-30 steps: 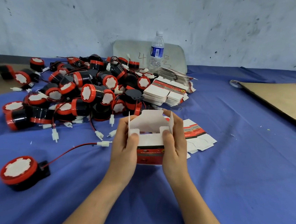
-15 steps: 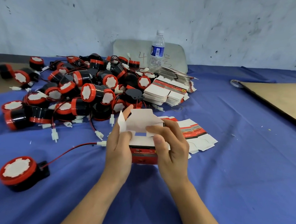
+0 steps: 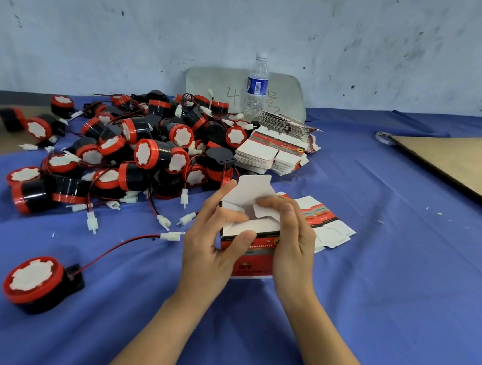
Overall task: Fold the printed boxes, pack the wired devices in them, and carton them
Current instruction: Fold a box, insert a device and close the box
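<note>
Folding step: left hand (image 3: 211,250) grips the printed box (image 3: 255,262); right hand (image 3: 294,241), curled over it, pushes a side flap (image 3: 262,212) inward. Next, I judge, tuck the lid.

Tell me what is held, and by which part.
One printed box: left hand grips its left side, right hand its right side and a top flap.

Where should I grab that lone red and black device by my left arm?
I'd take the lone device round its red rim, coming from above and its left: the white face tilts up, and the black mount and wire leave on its right.
</note>
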A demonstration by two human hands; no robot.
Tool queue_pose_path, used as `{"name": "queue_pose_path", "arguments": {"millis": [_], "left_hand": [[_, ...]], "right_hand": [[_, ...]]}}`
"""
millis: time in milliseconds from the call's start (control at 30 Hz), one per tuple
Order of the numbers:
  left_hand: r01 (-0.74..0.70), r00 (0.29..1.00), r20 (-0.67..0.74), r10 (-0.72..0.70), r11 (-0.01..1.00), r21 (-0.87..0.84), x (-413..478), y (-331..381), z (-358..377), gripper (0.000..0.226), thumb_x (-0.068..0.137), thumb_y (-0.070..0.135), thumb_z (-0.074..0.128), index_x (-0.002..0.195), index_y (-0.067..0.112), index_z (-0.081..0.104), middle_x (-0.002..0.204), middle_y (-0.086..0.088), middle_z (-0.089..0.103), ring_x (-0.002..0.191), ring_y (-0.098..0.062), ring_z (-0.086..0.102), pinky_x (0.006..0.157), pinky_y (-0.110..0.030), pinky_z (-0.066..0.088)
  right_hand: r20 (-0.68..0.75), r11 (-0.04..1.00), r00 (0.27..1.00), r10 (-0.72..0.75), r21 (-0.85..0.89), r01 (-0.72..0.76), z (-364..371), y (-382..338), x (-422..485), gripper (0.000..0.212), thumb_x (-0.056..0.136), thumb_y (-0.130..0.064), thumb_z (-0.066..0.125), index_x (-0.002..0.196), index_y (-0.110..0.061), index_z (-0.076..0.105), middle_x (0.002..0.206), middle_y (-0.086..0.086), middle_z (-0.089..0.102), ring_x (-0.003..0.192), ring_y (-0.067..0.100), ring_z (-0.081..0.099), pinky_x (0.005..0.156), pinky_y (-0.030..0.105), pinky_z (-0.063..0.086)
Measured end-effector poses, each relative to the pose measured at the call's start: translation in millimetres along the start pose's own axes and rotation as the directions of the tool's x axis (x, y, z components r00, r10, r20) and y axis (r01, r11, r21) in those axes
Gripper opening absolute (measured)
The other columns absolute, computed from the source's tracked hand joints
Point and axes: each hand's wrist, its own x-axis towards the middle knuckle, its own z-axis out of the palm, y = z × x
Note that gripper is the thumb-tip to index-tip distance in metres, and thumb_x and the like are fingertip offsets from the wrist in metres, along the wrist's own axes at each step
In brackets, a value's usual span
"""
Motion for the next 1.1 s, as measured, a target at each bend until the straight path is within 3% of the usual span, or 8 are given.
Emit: {"name": "queue_pose_path", "arguments": {"millis": [133, 233, 367, 467, 633, 800, 967, 1100], "left_hand": [[0.020, 1.000, -0.023, -0.019, 0.999, 0.028, -0.3, -0.1, 0.4, 0.019, 0.091, 0.048, 0.052, 0.104, 0.035, 0.057, 0.146, 0.008, 0.041, 0.132, 0.008, 0.037, 0.097, -0.008, 0.035], [-0.007, 1.000, -0.018, 0.008, 0.998, 0.065, -1.2, 2.0, 3.3, 0.028, 0.098, 0.049, 0.040, 0.113, 0.031, 0.055, 0.153, -0.004, 0.035, 0.138, 0.005, 0.030, 0.101, -0.007, 0.031], [-0.026, 1.000, -0.008, 0.027, 0.991, 0.132, -4.2, 4.4, 10.6, 0.025, 0.102, 0.033, 0.035, 0.113, 0.032, 0.057, 0.156, -0.001, 0.029, 0.140, 0.003, 0.027, 0.104, -0.009, 0.029], [-0.056, 0.998, 0.005, 0.056, 0.986, 0.159, -6.1, 4.1, 13.7, 0.027, 0.103, 0.034, 0.034, 0.124, 0.030, 0.050, 0.157, 0.009, 0.023, 0.144, -0.007, 0.024, 0.109, -0.023, 0.033], [-0.114, 0.993, 0.003, 0.114, 0.992, 0.060, -7.6, 3.4, 14.0, 0.057, 0.086, 0.032, 0.065, 0.134, 0.025, 0.035, 0.156, 0.005, 0.027, 0.146, -0.025, 0.024, 0.112, -0.047, 0.035], [-0.159, 0.985, -0.014, 0.171, 0.945, 0.286, -4.5, 2.5, 14.5, 0.060, 0.080, 0.041, 0.067, 0.132, 0.024, 0.043, 0.145, 0.007, 0.032, 0.144, -0.020, 0.027, 0.114, -0.032, 0.031], [-0.156, 0.986, -0.004, 0.169, 0.918, 0.363, -7.1, 0.0, 14.4, 0.066, 0.074, 0.041, 0.079, 0.130, 0.041, 0.042, 0.137, 0.003, 0.027, 0.138, -0.029, 0.031, 0.107, -0.034, 0.040], [-0.187, 0.979, 0.005, 0.203, 0.892, 0.411, -6.5, -0.9, 12.9, 0.054, 0.072, 0.034, 0.074, 0.120, 0.039, 0.051, 0.138, 0.003, 0.026, 0.137, -0.029, 0.029, 0.106, -0.038, 0.041]], "right_hand": [[0.043, 1.000, 0.999, -0.031, 0.007, 0.031, -0.4, -3.2, 0.9, 0.037, 0.089, -0.041, 0.041, 0.087, -0.016, 0.068, 0.097, -0.013, 0.067, 0.096, 0.011, 0.060, 0.083, 0.020, 0.043], [0.076, 0.999, 0.997, 0.018, 0.042, -0.021, -2.9, -1.6, 2.9, 0.030, 0.089, -0.043, 0.049, 0.085, -0.024, 0.072, 0.106, -0.013, 0.067, 0.102, 0.013, 0.061, 0.089, 0.030, 0.046], [0.144, 0.962, 0.981, 0.130, 0.221, -0.160, -8.2, 0.2, 7.7, 0.015, 0.084, -0.033, 0.063, 0.088, -0.028, 0.076, 0.115, -0.010, 0.066, 0.117, 0.020, 0.057, 0.104, 0.046, 0.043], [0.141, 0.966, 0.985, 0.098, 0.226, -0.129, -7.6, 2.4, 7.4, 0.017, 0.083, -0.032, 0.063, 0.091, -0.027, 0.076, 0.113, -0.007, 0.066, 0.117, 0.020, 0.057, 0.102, 0.041, 0.043], [0.133, 0.877, 0.970, 0.204, 0.415, -0.241, -9.0, 1.5, 10.5, 0.030, 0.078, -0.009, 0.050, 0.081, -0.021, 0.077, 0.104, -0.001, 0.070, 0.107, 0.019, 0.060, 0.087, 0.029, 0.048], [0.175, 0.818, 0.957, 0.229, 0.498, -0.287, -7.3, 1.0, 8.0, 0.031, 0.085, 0.000, 0.050, 0.093, -0.025, 0.067, 0.102, 0.010, 0.060, 0.099, 0.030, 0.053, 0.080, 0.036, 0.045], [0.267, 0.822, 0.954, 0.140, 0.506, -0.262, -9.1, -1.2, 7.2, 0.051, 0.092, 0.002, 0.048, 0.123, -0.036, 0.060, 0.101, -0.004, 0.068, 0.099, 0.018, 0.065, 0.082, 0.027, 0.055], [0.266, 0.847, 0.950, 0.165, 0.455, -0.274, -8.9, -1.5, 6.4, 0.041, 0.091, 0.002, 0.046, 0.101, -0.027, 0.073, 0.111, 0.004, 0.068, 0.109, 0.024, 0.063, 0.089, 0.034, 0.053]]}}
